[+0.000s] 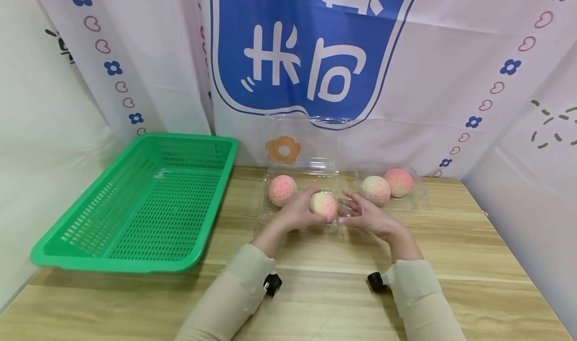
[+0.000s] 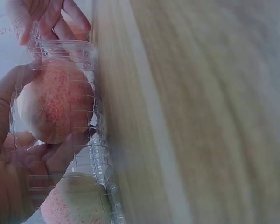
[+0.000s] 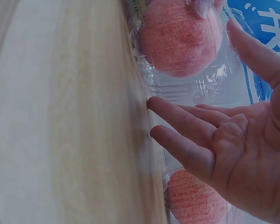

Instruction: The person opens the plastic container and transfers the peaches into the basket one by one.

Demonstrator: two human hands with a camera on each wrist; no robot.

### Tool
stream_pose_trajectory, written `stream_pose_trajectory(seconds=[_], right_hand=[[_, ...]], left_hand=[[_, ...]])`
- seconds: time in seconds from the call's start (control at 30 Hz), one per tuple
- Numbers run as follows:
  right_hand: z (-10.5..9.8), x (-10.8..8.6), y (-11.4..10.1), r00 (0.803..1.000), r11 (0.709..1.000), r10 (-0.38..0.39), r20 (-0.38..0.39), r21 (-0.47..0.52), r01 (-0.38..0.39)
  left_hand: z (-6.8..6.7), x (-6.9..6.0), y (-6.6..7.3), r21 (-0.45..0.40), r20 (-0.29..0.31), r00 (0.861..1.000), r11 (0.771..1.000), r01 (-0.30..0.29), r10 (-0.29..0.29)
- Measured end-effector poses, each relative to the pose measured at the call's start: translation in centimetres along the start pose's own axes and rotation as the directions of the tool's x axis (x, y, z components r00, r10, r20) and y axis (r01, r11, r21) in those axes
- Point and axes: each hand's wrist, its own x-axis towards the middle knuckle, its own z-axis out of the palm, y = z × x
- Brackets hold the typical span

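Within the left grip [image 1: 296, 212], a pinkish ball [image 1: 324, 207] is held, apparently for settling into the clear box [image 1: 306, 181] beneath; the right grip [image 1: 368, 217] spreads empty alongside; releasing seems next.

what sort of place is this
Likely an indoor work corner, though home or shop I can't tell: a wooden table, printed cloth hung behind it, and a green basket and clear plastic box on top.

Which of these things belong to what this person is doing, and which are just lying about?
Seems part of the job: left hand, gripping a pink-and-cream ball; open clear box, with another ball; right hand, alongside; probably the second clear box with two balls.

Apparently just about: green basket, untouched; printed cloth behind.
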Motion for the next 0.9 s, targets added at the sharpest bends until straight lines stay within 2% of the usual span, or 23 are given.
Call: stream_pose_trajectory(seconds=[0.3,0.47,0.63,0.77,0.9], right_hand=[[0.1,0.0,0.1,1.000,1.000,0.004,0.001,0.024,-0.004],[0.3,0.0,0.0,1.000,1.000,0.005,-0.012,0.030,-0.004],[0.2,-0.1,0.0,0.999,1.000,0.005,-0.036,0.005,-0.005],[0.2,-0.1,0.0,0.999,1.000,0.004,-0.042,-0.012,-0.005],[0.2,-0.1,0.0,0.999,1.000,0.019,-0.051,-0.024,-0.021]], left_hand=[[0.0,-0.1,-0.2,-0.074,-0.016,1.000,0.997,-0.024,0.023],[-0.1,-0.3,0.0,-0.105,-0.040,0.999,0.994,-0.007,0.003],[-0.2,-0.6,0.2,-0.145,-0.132,0.991,0.989,0.004,-0.024],[-0.7,-1.2,0.5,-0.180,-0.235,0.971,0.984,-0.011,-0.032],[-1.5,-2.0,1.0,-0.188,-0.291,0.956,0.982,-0.017,-0.039]])
